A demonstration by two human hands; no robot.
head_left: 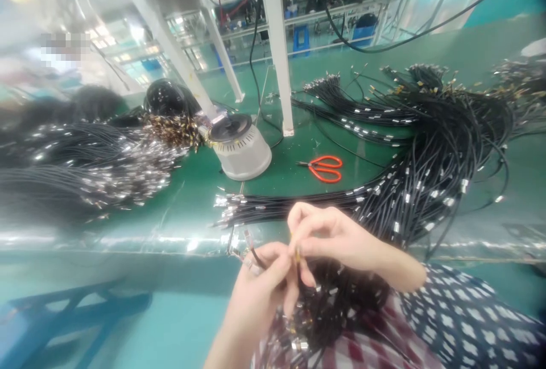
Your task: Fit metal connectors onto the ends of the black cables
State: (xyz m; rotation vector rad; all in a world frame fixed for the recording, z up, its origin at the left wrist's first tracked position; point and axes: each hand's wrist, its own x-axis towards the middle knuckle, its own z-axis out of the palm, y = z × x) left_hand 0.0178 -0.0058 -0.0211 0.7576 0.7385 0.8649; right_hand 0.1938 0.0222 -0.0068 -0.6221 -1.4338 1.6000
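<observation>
My left hand (260,289) is closed around a thin black cable (255,255) with a metal end that sticks up past my fingers. My right hand (328,238) pinches a small gold connector (297,253) right next to it, fingertips touching the left hand. Both hands hover just in front of the bench edge, over a bunch of black cables (336,306) lying in my lap. A row of cable ends (239,207) lies on the green bench just beyond my hands.
Large bundles of black cables lie at the right (443,147) and the left (85,158) of the green bench. A round white device (241,147) and orange scissors (324,168) sit mid-bench. White frame posts (279,45) rise behind. A blue frame (63,312) stands below left.
</observation>
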